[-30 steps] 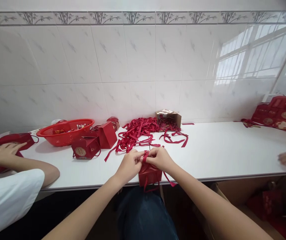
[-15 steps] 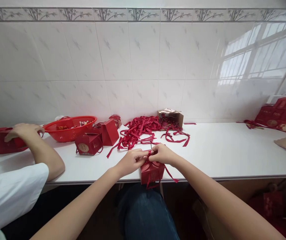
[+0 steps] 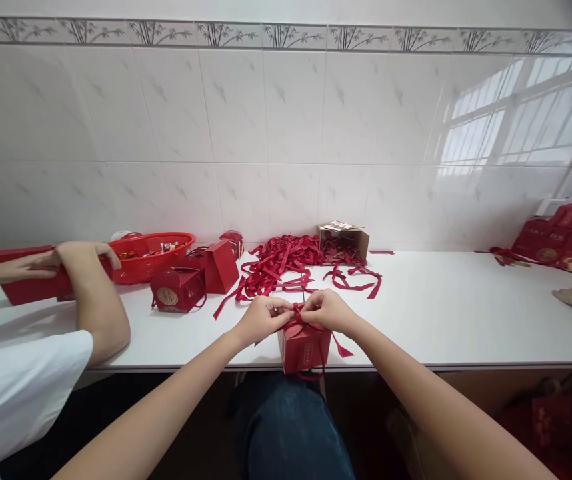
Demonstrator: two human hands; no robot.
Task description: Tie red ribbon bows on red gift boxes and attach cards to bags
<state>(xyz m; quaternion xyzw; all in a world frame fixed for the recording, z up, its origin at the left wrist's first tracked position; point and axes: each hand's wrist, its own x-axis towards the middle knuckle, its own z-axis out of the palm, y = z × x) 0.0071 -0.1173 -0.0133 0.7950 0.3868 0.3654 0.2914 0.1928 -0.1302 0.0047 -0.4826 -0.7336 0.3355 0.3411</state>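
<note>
A small red gift box (image 3: 303,350) stands at the front edge of the white table, right before me. A red ribbon (image 3: 297,311) is gathered into a bow on its top, with one tail hanging off the right side. My left hand (image 3: 265,319) pinches the ribbon from the left, its thumb and fingers closed. From the right, my right hand (image 3: 329,311) pinches the other side of the bow. Both hands meet just above the box lid. The exact ribbon loops between the fingertips are partly hidden.
Behind the box lie a heap of red ribbons (image 3: 286,257) and an open cardboard box (image 3: 359,241). Leftward stand finished-looking red boxes (image 3: 179,290) and a red plastic basket (image 3: 166,257). A co-worker's hands hold red boxes at far left; another person's hand (image 3: 571,297) rests at right.
My hands have drawn slightly apart with the ribbon, and the bow shows more clearly. The co-worker at left has raised and turned the red boxes. The view has shifted slightly.
</note>
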